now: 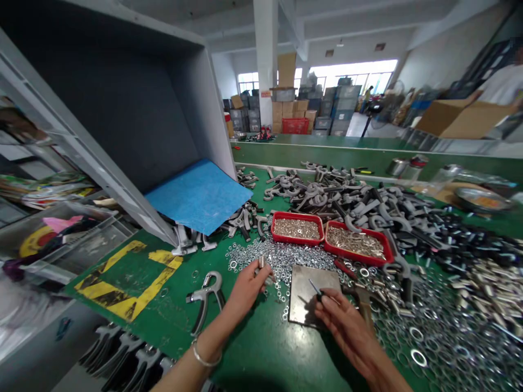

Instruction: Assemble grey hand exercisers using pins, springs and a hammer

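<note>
My left hand (246, 287) pinches a small coil spring (262, 262) between thumb and fingers, over the edge of a spread of small nuts and rings (253, 251). In my right hand (344, 320) is a screw with a black knob (314, 286); its metal shank points up and left. Below that screw a square metal plate (301, 305) lies on the green table. One hand gripper (207, 298) with grey and black handles and a spring lies left of my left hand. To the right of the plate, a hammer (363, 302) is partly hidden by my right hand.
Two red trays (274, 238) (390, 260) of small metal parts stand behind the plate. Beyond them is a heap of grey handles (327, 190). Rings (441, 337), metal sleeves (486, 283) and black-knobbed screws (453, 239) cover the right. A large grey crate (212, 103) tilts at left above blue sheet (200, 196).
</note>
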The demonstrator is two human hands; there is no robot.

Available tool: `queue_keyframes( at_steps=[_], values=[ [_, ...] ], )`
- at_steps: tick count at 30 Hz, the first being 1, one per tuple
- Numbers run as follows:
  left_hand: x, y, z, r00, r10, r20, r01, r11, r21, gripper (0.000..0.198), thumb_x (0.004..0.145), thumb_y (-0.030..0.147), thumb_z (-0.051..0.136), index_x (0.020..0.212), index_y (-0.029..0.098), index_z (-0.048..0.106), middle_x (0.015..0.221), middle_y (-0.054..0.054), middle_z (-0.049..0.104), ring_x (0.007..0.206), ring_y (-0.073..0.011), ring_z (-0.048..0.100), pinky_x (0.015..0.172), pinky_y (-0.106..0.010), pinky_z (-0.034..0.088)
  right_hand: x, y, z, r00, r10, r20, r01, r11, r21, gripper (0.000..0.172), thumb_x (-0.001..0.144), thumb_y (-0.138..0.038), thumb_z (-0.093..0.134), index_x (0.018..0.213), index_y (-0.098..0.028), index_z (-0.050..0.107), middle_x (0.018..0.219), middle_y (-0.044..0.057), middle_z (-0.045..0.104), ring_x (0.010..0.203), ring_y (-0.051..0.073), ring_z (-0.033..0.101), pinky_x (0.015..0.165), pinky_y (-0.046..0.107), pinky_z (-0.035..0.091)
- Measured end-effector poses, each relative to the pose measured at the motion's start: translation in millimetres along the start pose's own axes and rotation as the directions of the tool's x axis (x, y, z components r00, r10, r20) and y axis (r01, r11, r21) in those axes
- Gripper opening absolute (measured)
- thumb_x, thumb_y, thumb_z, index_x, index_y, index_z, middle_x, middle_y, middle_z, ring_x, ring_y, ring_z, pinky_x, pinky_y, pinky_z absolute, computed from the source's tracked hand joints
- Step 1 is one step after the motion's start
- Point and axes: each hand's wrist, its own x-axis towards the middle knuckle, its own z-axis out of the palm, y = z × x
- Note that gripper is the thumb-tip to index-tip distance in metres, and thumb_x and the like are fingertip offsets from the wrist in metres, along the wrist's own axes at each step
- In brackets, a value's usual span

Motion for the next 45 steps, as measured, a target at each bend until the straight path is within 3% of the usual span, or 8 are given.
queue_keyframes(
  at_steps=[4,7,11,20,29,35,43,45],
  values=[
    [1,-11,-39.4,0.997,0.068,-0.04,-0.052,0.943,0.328,0.034,0.089,0.049,0.053,0.074,0.019,0.058,0.069,0.001,0.059,0.065,-0.0166,0.052,0.062,-0.025,0.037,-15,5,-18,0.999,-0.025,0.036,0.029,0.992,-0.127,0.034,0.073,-0.034,0.084,0.099,-0.022,0.065,0.084,0.001,0.072,0.074,0.014,0.067,0.074,0.027,0.056],
    [6,-15,-46.9,0.989,0.143,0.049,-0.141,0.757,0.639,0.026,0.094,0.037,0.046,0.079,0.019,0.059,0.077,-0.002,0.063,0.072,-0.0186,0.057,0.066,-0.026,0.038,-27,23,-26,0.999,-0.026,0.042,0.033,0.985,-0.17,0.034,0.072,-0.04,0.083,0.092,-0.02,0.066,0.076,0.001,0.07,0.059,0.012,0.062,0.059,0.025,0.052],
    [32,-15,-15.8,0.944,0.171,0.283,-0.331,0.498,0.802,0.022,0.096,0.026,0.042,0.09,0.018,0.061,0.091,-0.005,0.067,0.081,-0.0186,0.063,0.072,-0.027,0.044,-35,43,-19,0.999,0.023,0.035,-0.018,0.988,-0.151,0.039,0.068,-0.045,0.085,0.088,-0.018,0.065,0.074,0.002,0.068,0.054,0.012,0.058,0.053,0.026,0.05],
    [94,-19,62.8,0.819,0.197,0.539,-0.573,0.304,0.761,0.016,0.087,0.007,0.052,0.084,0.009,0.067,0.091,-0.018,0.067,0.092,-0.0287,0.065,0.084,-0.041,0.047,-39,55,-11,0.997,0.004,0.077,0.008,0.988,-0.154,0.042,0.07,-0.05,0.082,0.091,-0.02,0.062,0.073,0.001,0.068,0.05,0.011,0.056,0.049,0.025,0.047],
    [64,-9,41.6,0.871,0.287,0.399,-0.491,0.477,0.729,0.015,0.095,0.019,0.048,0.094,0.015,0.063,0.094,-0.007,0.066,0.088,-0.019,0.062,0.076,-0.028,0.046,-21,21,-15,0.98,-0.193,-0.04,0.179,0.956,-0.233,0.034,0.081,-0.045,0.074,0.098,-0.02,0.059,0.072,0.0,0.069,0.063,0.014,0.062,0.066,0.028,0.049],
    [-3,-10,36.7,0.918,0.182,0.352,-0.276,0.93,0.241,0.023,0.091,0.039,0.06,0.092,0.017,0.065,0.082,0.0,0.066,0.076,-0.015,0.059,0.069,-0.024,0.044,-22,-4,-5,0.964,-0.267,-0.011,0.243,0.892,-0.381,0.034,0.079,-0.046,0.075,0.097,-0.021,0.058,0.068,-0.002,0.067,0.062,0.016,0.063,0.065,0.029,0.05],
    [-22,14,36.7,0.791,0.333,0.513,-0.53,0.792,0.302,0.013,0.092,0.025,0.057,0.102,0.022,0.065,0.1,-0.003,0.069,0.094,-0.0197,0.06,0.086,-0.033,0.042,-25,8,6,0.975,-0.219,0.029,0.219,0.942,-0.255,0.029,0.08,-0.039,0.077,0.094,-0.02,0.062,0.07,-0.001,0.067,0.065,0.014,0.063,0.066,0.026,0.051],
    [-24,17,35.6,0.815,0.365,0.451,-0.519,0.805,0.287,0.015,0.096,0.028,0.052,0.104,0.022,0.063,0.101,-0.004,0.068,0.094,-0.0196,0.059,0.085,-0.033,0.042,-24,13,5,0.986,-0.162,0.036,0.164,0.983,-0.085,0.026,0.081,-0.037,0.076,0.096,-0.019,0.063,0.076,0.0,0.067,0.067,0.012,0.061,0.066,0.024,0.051]
  ],
)
